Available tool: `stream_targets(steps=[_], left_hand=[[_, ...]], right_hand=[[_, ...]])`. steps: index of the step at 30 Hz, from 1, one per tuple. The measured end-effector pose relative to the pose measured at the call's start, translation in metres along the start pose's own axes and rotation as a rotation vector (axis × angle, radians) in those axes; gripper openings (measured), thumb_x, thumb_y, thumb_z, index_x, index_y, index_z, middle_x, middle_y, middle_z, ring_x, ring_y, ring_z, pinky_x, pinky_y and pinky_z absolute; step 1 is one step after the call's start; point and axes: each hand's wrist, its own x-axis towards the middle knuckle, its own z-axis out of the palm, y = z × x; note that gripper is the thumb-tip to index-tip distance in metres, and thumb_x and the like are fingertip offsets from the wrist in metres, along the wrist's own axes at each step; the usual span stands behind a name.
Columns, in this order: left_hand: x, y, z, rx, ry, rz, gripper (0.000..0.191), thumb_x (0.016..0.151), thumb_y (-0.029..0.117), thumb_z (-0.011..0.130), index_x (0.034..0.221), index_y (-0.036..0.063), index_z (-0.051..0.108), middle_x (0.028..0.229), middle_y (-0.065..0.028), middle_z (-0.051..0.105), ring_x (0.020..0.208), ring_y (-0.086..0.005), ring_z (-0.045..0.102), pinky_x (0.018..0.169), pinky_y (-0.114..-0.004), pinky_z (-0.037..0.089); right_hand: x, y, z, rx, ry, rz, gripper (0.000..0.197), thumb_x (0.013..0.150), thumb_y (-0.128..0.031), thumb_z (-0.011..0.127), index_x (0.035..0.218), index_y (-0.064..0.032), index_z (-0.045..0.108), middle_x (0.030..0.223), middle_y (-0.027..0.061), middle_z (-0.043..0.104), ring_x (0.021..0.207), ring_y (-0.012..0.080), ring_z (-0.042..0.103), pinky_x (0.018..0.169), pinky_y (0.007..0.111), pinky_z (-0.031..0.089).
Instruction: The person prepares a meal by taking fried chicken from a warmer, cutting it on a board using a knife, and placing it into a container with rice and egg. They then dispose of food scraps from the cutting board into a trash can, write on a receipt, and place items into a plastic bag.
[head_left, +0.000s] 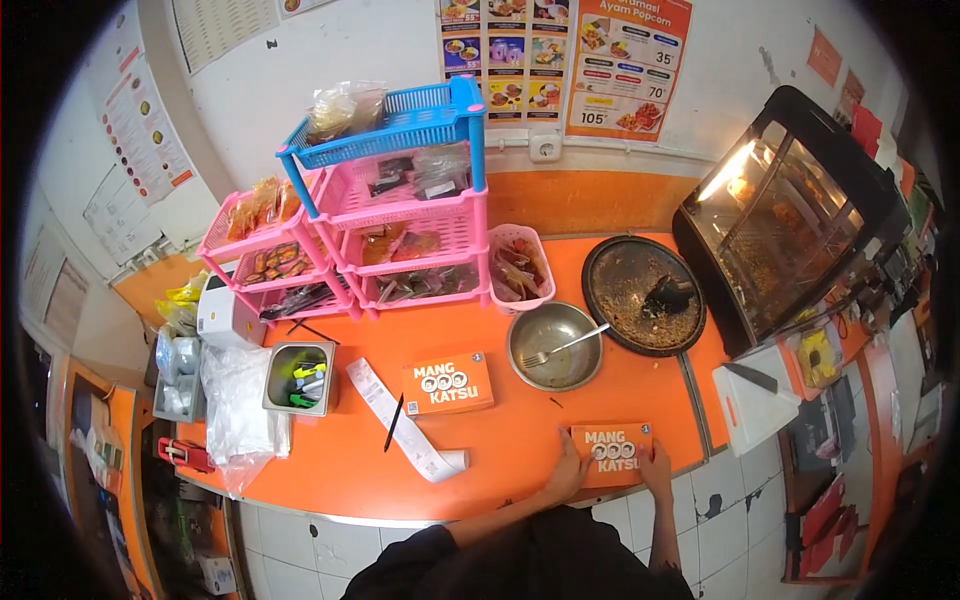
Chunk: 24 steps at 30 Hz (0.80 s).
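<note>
A closed orange cardboard food box (613, 466) with printed writing is at the front edge of the orange counter. My left hand (568, 469) grips its left side, and my right hand (657, 469) holds the right side. To the left lies a similar orange box (448, 401), also closed, with neither hand on it. A long paper receipt (390, 416) curls beside that second box, and a black pen (394, 424) rests across it. Behind my hands stands a metal bowl (544, 375) with a fork (562, 346) leaning in it.
A stone mortar (626, 337) holds crumbs and a pestle (670, 294). Right of it are a lit food warmer (780, 217) and a knife (750, 376) on a white cutting board (754, 420). Plastic racks (409, 217), a pen-filled metal container (331, 379) and plastic bags (240, 409) occupy the left.
</note>
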Motion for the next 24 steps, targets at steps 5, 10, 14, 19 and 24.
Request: stream_targets(steps=[5, 10, 14, 19, 24], left_hand=[[0.014, -0.021, -0.01, -0.211, -0.076, -0.107, 0.057, 0.092, 0.031, 0.038, 0.127, -0.0119, 0.023, 0.114, -0.0337, 0.045, 0.104, -0.0423, 0.048, 0.089, -0.04, 0.04], [0.037, -0.006, -0.041, -0.073, -0.487, -0.328, 0.047, 0.092, 0.031, 0.04, 0.121, -0.0051, 0.041, 0.115, -0.0252, 0.049, 0.108, -0.0295, 0.049, 0.091, -0.036, 0.039], [0.038, -0.01, -0.052, -0.434, -0.58, -0.402, 0.043, 0.092, 0.03, 0.041, 0.123, -0.0004, 0.043, 0.116, -0.0149, 0.052, 0.109, -0.0204, 0.048, 0.091, -0.032, 0.039], [0.031, -0.027, -0.034, -0.58, -0.438, -0.341, 0.04, 0.09, 0.031, 0.044, 0.108, -0.0039, 0.049, 0.096, -0.0112, 0.055, 0.09, -0.0181, 0.052, 0.078, -0.031, 0.042], [0.03, -0.031, -0.027, -0.179, -0.435, -0.073, 0.044, 0.087, 0.031, 0.05, 0.105, -0.0084, 0.049, 0.091, -0.0209, 0.055, 0.079, -0.0299, 0.058, 0.07, -0.035, 0.047]], right_hand=[[-0.002, 0.014, -0.009, 0.658, -0.115, -0.057, 0.038, 0.084, -0.016, 0.05, 0.117, 0.0014, 0.044, 0.114, 0.0082, 0.052, 0.101, 0.0161, 0.052, 0.083, 0.027, 0.043], [0.007, 0.039, -0.036, 0.854, -0.304, 0.078, 0.037, 0.084, -0.02, 0.051, 0.115, -0.0015, 0.046, 0.108, 0.0064, 0.053, 0.099, 0.0136, 0.051, 0.083, 0.026, 0.043], [0.005, 0.021, -0.046, 0.683, -0.311, 0.19, 0.036, 0.084, -0.025, 0.053, 0.113, -0.0044, 0.048, 0.106, 0.0048, 0.054, 0.096, 0.0133, 0.053, 0.081, 0.029, 0.045], [0.002, 0.006, -0.051, 0.782, -0.373, 0.245, 0.035, 0.085, -0.03, 0.054, 0.111, -0.007, 0.05, 0.102, 0.003, 0.055, 0.093, 0.0134, 0.054, 0.079, 0.032, 0.046], [0.017, 0.06, -0.042, 0.318, -0.246, 0.026, 0.03, 0.087, -0.03, 0.051, 0.099, -0.0032, 0.057, 0.085, 0.0094, 0.061, 0.083, 0.0193, 0.058, 0.067, 0.034, 0.045]])
